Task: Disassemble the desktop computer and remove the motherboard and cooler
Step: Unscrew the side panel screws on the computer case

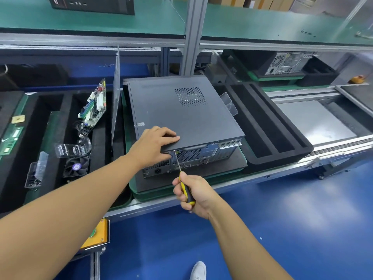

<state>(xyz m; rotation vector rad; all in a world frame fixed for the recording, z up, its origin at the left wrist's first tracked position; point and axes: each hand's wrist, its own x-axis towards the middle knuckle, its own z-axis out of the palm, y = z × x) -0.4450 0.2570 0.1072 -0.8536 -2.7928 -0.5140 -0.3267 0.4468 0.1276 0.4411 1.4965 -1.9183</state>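
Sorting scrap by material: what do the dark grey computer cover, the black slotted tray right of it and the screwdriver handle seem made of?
Dark grey computer cover: likely painted sheet metal, matte, punched vent holes.
Black slotted tray: probably foam, dull, fuzzy, thick rounded walls.
Yellow-and-black screwdriver handle: seemingly moulded plastic or rubber, slightly glossy.

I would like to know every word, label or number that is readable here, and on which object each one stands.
No text can be read.
On the computer case, a small sticker: too small to read.
On the loose fan, a round label: blurred.
On the black computer on the top shelf, pale marks: blurred.
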